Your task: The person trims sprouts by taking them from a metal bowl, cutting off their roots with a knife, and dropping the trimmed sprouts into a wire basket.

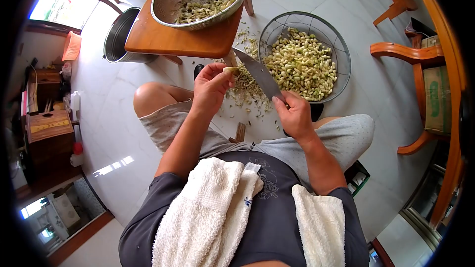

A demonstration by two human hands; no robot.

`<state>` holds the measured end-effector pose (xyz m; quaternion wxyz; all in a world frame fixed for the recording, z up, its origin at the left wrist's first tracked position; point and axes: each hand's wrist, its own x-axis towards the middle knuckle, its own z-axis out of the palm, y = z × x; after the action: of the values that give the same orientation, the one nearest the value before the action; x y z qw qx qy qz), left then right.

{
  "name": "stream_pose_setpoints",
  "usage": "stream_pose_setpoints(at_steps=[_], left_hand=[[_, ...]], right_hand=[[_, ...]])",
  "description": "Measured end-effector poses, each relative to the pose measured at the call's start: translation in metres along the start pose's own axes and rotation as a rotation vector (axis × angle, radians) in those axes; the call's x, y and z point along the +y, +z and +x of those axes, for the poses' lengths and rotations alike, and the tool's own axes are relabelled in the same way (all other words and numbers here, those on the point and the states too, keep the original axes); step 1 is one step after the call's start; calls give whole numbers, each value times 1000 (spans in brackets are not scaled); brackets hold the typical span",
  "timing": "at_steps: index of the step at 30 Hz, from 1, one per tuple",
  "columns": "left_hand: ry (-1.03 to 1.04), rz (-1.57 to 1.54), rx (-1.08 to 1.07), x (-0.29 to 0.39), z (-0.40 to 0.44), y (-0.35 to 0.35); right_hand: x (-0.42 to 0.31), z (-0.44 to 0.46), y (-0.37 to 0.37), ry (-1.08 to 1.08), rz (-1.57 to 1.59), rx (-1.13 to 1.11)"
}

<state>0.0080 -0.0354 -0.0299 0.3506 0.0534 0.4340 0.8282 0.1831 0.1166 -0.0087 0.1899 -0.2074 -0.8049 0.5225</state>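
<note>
Now pinching shallot-like bulb [230, 70] in left hand [212, 84], fisting right hand [295, 113] around kitchen knife [260, 75] slanted forward-left, just right of bulb.

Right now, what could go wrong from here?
The broad grey metal knife in the right hand is close to the left hand, which holds a small pale vegetable piece; a slip might cut fingers. The round silver metal colander appears to reach the edge of the brown wooden seat; a bump could tip it.
</note>
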Motion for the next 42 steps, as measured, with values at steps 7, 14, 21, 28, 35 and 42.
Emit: stream_pose_setpoints(at_steps=[7, 14, 21, 28, 35, 42], left_hand=[[69, 134, 7, -5, -3, 7], [163, 369, 2, -5, -7, 6], [233, 386, -3, 0, -11, -2], [130, 419, -43, -5, 3, 21], [71, 855, -294, -59, 78, 93], [237, 1078, -352, 36, 104, 144]], right_hand=[[1, -2, 2, -90, -82, -3], [2, -1, 4, -147, -183, 7], [35, -5, 6, 39, -469, -191], [44, -2, 2, 205, -566, -349], [61, -8, 13, 214, -626, -571], [71, -16, 9, 185, -549, -550]])
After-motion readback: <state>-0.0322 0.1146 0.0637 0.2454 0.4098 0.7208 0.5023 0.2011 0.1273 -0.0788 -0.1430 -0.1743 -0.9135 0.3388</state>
